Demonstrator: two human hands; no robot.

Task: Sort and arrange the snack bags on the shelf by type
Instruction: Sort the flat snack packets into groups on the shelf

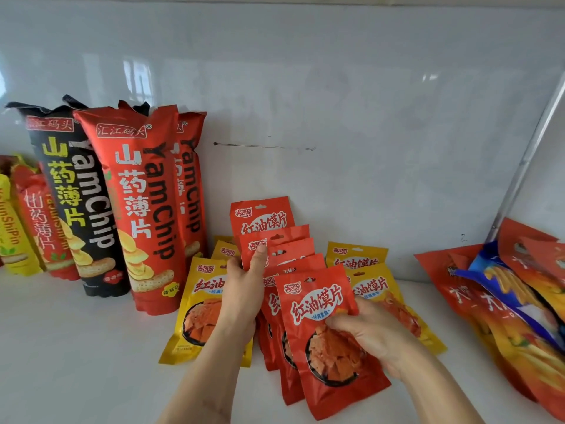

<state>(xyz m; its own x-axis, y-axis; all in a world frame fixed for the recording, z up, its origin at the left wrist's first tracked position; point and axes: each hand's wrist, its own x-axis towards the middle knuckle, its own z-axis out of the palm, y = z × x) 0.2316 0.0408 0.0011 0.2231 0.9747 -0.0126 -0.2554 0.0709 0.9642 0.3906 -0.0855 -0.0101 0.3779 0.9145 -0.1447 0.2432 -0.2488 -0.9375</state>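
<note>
Several small red snack bags [276,237] lean in an overlapping row at the middle of the white shelf [76,347]. My left hand [244,289] grips the left side of that row, thumb on a red bag near the back. My right hand [371,330] holds the frontmost red bag [318,304] by its right edge. Yellow bags of the same brand flank the row: one on the left [198,304], others on the right [371,281], partly hidden behind my hand.
Tall yam chip bags stand at the left: two red [143,203], one black [76,194], with shorter red and yellow ones [18,228] at the far left. A heap of red, blue and orange bags [513,304] lies at the right beside a metal post [526,154].
</note>
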